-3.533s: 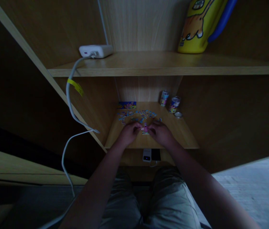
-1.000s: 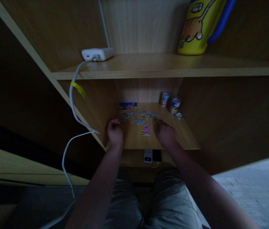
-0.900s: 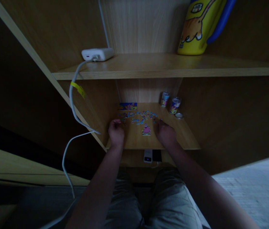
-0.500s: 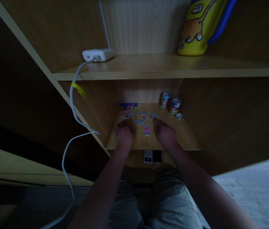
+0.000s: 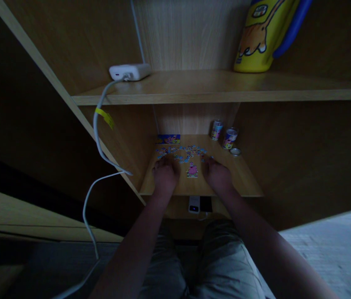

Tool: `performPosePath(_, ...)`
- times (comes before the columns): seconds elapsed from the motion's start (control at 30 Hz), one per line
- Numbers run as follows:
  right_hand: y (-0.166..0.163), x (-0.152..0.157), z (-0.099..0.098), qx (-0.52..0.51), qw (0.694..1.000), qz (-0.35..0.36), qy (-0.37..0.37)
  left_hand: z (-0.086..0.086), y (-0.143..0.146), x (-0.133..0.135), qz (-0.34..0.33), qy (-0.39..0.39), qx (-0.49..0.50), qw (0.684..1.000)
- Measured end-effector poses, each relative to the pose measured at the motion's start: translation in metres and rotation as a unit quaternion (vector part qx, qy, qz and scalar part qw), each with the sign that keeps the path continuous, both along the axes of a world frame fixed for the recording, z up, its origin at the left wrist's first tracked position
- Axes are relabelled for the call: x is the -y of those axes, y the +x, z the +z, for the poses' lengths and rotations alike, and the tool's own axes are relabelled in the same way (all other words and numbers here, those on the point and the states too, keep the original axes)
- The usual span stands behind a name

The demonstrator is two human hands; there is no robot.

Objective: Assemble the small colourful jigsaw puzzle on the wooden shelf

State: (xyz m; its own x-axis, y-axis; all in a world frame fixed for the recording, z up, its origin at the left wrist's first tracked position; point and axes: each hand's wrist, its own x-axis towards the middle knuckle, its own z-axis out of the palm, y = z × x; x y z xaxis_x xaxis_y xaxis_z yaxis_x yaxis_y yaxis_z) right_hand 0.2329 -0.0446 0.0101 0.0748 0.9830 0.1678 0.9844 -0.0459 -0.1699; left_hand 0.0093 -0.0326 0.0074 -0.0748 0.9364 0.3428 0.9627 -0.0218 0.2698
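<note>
Loose blue and yellow puzzle pieces (image 5: pixel 182 152) lie scattered at the back of a low wooden shelf (image 5: pixel 244 182). A small joined patch with a pink figure (image 5: pixel 192 170) sits nearer the front, between my hands. My left hand (image 5: pixel 165 175) lies palm down just left of the patch, its fingers stretched forward onto the nearest loose pieces. My right hand (image 5: pixel 216 174) rests palm down to the right of the patch, with its fingertips by a few pieces. Its fingers are too dark to read. A printed picture card (image 5: pixel 169 138) lies flat against the back wall.
Two small printed cans (image 5: pixel 215 129) (image 5: pixel 230 138) and a round lid (image 5: pixel 235 152) stand at the back right. An upper shelf (image 5: pixel 194 89) carries a white charger (image 5: pixel 129 71) with a hanging cable (image 5: pixel 98 137) and a yellow cartoon object (image 5: pixel 258 37). A small lit device (image 5: pixel 194 204) sits below the shelf.
My left hand has slid from the shelf's left edge rightward and forward onto the loose pieces. Earlier both hands pinched the pink patch together. The right hand has stayed put.
</note>
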Motion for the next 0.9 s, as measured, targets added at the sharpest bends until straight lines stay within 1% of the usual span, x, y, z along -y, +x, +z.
performPosePath(0.1,0.001,-0.001,-0.002,0.006,1.000,0.004,0.000,-0.002,-0.008,-0.003,0.044,0.005,-0.004,0.999)
performPosePath(0.23,0.001,-0.001,-0.004,0.008,1.000,0.003,0.009,0.002,-0.014,-0.008,0.044,-0.021,-0.006,0.999)
performPosePath(0.33,0.000,-0.001,-0.003,-0.001,1.000,0.004,0.008,0.006,-0.015,-0.009,0.051,-0.028,0.007,0.998)
performPosePath(0.47,0.000,0.000,-0.002,-0.008,1.000,0.000,-0.001,0.009,-0.014,-0.008,0.044,-0.043,0.011,0.998)
performPosePath(0.6,0.000,-0.001,-0.003,-0.012,1.000,0.001,0.010,0.008,-0.013,-0.007,0.041,-0.046,0.009,0.998)
performPosePath(0.8,0.000,-0.001,-0.002,-0.008,1.000,0.003,0.007,0.010,-0.012,-0.004,0.015,-0.050,0.052,0.997)
performPosePath(0.9,0.000,0.000,-0.001,-0.014,1.000,0.004,0.007,0.013,-0.011,0.000,0.009,-0.060,0.052,0.997)
